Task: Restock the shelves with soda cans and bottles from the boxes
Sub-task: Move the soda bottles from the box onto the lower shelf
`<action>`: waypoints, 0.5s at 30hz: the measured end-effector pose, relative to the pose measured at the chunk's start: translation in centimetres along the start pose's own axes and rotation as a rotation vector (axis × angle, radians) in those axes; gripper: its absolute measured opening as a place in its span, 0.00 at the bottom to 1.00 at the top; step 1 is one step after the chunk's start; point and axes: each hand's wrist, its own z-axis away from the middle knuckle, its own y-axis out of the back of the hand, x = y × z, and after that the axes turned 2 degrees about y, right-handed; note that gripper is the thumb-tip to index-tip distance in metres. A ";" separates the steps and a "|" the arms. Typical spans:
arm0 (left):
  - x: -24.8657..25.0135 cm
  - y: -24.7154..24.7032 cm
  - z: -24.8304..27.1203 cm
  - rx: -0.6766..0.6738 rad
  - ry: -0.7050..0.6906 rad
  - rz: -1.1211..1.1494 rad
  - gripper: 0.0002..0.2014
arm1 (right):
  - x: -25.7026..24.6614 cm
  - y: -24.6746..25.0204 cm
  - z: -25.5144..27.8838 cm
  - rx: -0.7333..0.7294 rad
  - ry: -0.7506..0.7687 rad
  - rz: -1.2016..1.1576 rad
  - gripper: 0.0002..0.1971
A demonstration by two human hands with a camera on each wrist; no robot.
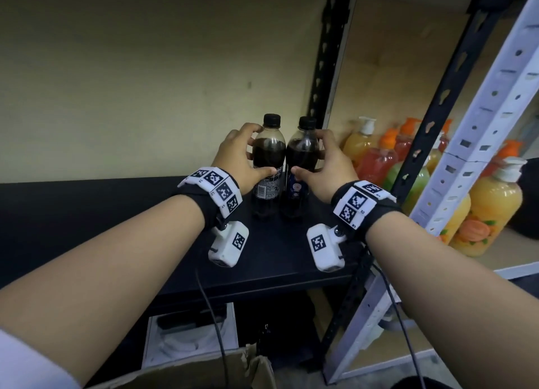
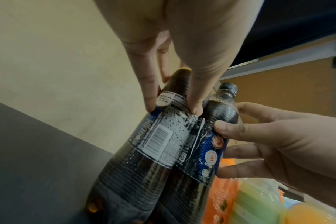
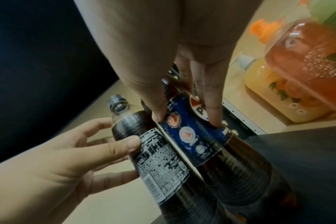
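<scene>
Two dark cola bottles with black caps stand upright and side by side on the black shelf (image 1: pixel 131 210), near its right end. My left hand (image 1: pixel 248 155) grips the left bottle (image 1: pixel 268 152), whose black label shows a barcode (image 2: pixel 159 136), with the thumb in front and the fingers curled round its shoulder. My right hand (image 1: pixel 328 164) grips the right bottle (image 1: pixel 302 155), which has a blue label (image 3: pixel 197 136). The labels touch in both wrist views. The bottle bases are dim against the shelf.
A black slotted upright (image 1: pixel 323 53) stands just behind the bottles. To the right, past a white upright (image 1: pixel 478 143), a wooden shelf holds several coloured pump soap bottles (image 1: pixel 379 158). An open cardboard box (image 1: pixel 204 371) sits below me. The black shelf stretches left.
</scene>
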 end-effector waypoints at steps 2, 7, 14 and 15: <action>-0.4 -0.7 -1.3 0.007 0.010 -0.003 0.40 | 0.2 -0.5 -1.4 0.002 -0.014 0.008 0.36; -1.3 -2.1 -4.6 -0.007 0.034 -0.028 0.40 | 0.9 -2.1 -4.7 0.051 -0.036 0.054 0.38; -2.5 -3.7 -8.2 -0.003 0.016 -0.070 0.40 | 2.2 -3.4 -8.4 0.055 -0.041 0.083 0.37; -2.7 -4.1 -8.8 -0.004 0.020 -0.074 0.39 | 2.4 -3.5 -8.9 0.049 -0.052 0.083 0.37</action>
